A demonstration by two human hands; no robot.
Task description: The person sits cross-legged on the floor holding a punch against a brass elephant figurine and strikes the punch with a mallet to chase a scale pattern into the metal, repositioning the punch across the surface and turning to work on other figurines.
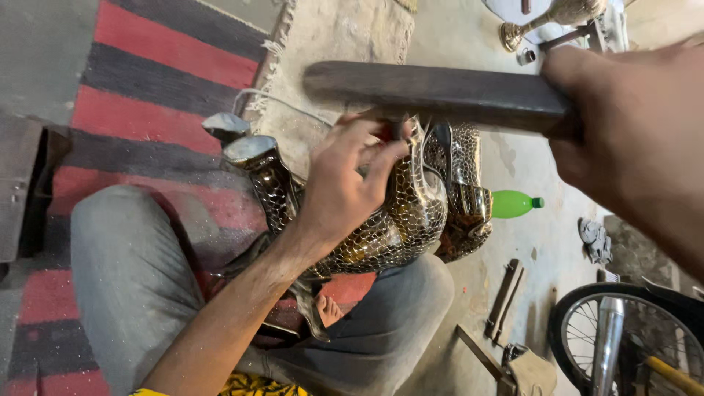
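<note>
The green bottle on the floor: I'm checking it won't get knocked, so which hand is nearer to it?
Right. The right hand, gripping the dark wooden bar, is just above the green bottle; the left hand rests on the metal figure, farther left.

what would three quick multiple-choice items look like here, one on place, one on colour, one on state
1. Where does the metal figure rest?
A on a shelf
B on the person's lap
C in a box

2. What colour is the plastic bottle?
A green
B white
C blue

3. What is the right hand doing?
A lying open
B gripping a dark wooden bar
C holding a cup

Answers: 1 B, it lies across the grey-trousered legs, steadied by the left hand. 2 A, its body and cap are green. 3 B, fingers wrap the bar's end above the figure.
</note>
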